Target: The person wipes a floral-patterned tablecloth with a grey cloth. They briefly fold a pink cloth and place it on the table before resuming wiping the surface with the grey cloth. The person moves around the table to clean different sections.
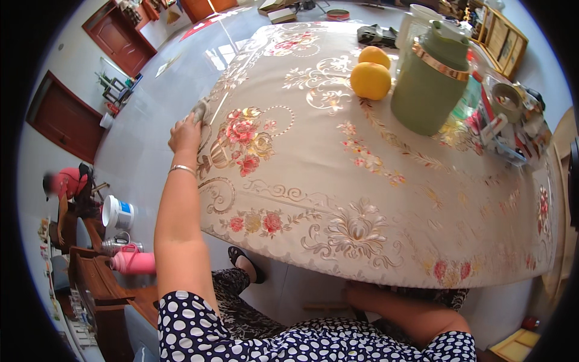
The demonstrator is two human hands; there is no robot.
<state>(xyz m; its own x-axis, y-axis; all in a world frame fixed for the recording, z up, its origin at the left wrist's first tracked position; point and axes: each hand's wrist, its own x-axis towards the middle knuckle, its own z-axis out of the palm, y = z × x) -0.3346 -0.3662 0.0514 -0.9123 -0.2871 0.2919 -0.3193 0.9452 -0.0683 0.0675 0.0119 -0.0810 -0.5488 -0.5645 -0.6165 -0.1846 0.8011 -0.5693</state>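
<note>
My left arm reaches out to the left edge of the table. There my left hand is closed on a greyish cloth, pressed against the tablecloth's edge. The beige tablecloth has red and gold flowers and scrolls, and it covers the whole table. My right forearm lies low along the near side. In shadow below the table edge is my right hand, its fingers too dark and hidden to make out.
On the table's far right stand a green thermos jug, two orange fruits and a container of small items. A pink thermos and white bucket are at left, near a bending person.
</note>
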